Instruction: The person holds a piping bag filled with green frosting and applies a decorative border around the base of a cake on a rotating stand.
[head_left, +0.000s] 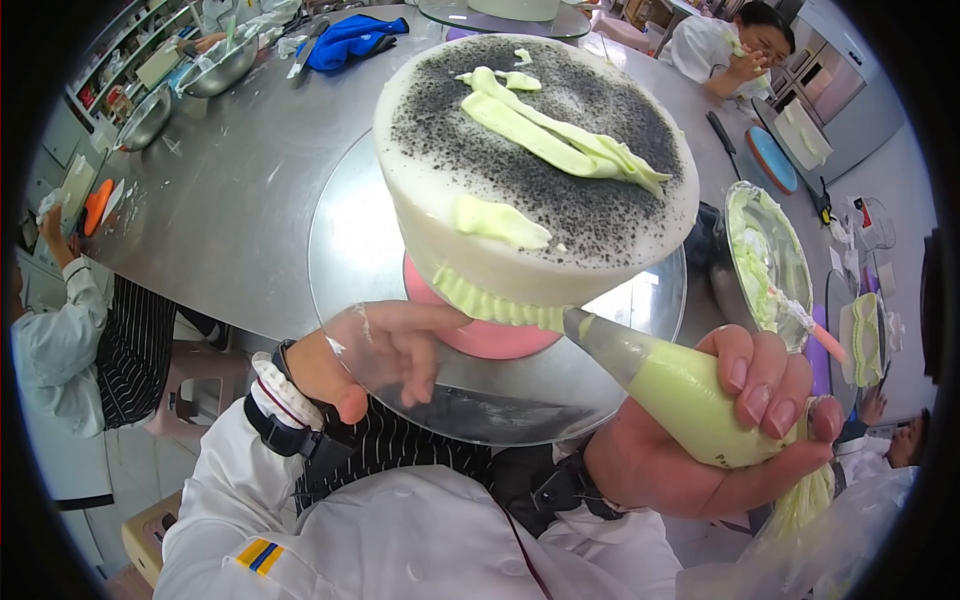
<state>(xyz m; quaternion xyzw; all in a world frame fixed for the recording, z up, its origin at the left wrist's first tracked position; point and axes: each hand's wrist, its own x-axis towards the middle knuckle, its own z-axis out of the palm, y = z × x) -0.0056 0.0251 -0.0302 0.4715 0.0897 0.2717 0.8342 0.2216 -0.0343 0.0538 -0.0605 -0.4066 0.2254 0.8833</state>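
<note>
My right hand [740,420] is wrapped round a piping bag [665,385] of pale green cream. The bag's nozzle [580,325] meets the lower edge of a tall white round cake [430,215], at the end of a ridged green border [485,302]. Dark speckles and loose green cream strips [545,135] lie on the cake's top. Below the cake shows a pink round base [480,338] on a clear turntable [345,225]. At the turntable's near left edge is my left hand [375,350], index finger stretched out, the others apart and loosely bent. It holds nothing I can see.
A metal bowl [735,225] smeared with green cream stands close on the right, with a blue disc [770,160] beyond. Metal bowls [225,70] and a blue cloth [355,42] are at the back left. Co-workers [700,50] are around the metal table [230,190].
</note>
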